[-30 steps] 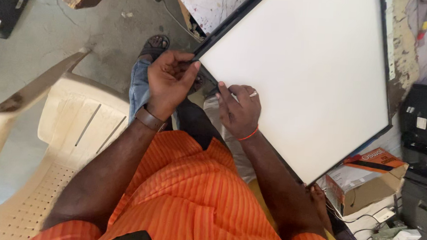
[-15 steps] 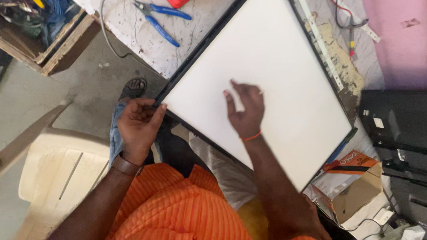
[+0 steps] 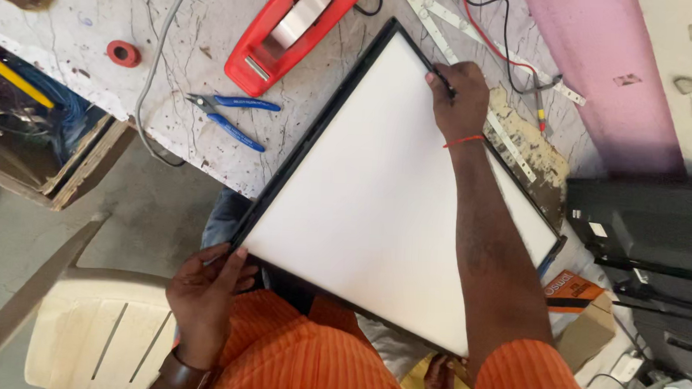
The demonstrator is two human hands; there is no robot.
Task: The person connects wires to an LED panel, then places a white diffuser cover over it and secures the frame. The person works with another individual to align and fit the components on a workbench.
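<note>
My left hand [image 3: 202, 293] grips the panel's [image 3: 377, 196] corner at 7 o'clock; my right hand [image 3: 459, 98] pinches its black frame [image 3: 317, 139] at 1 o'clock. Panel lies across the bench [image 3: 198, 25] edge. Seating step, I judge; next needs even pressure along the rim.

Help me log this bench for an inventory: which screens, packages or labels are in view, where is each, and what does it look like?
Screen panel: large white rectangle in a thin black frame, lying on the table edge; left hand at its near corner, right hand at its far edge.
Cardboard box: small, orange and brown, right of the panel.
White label: small, on the black casing at right.
</note>
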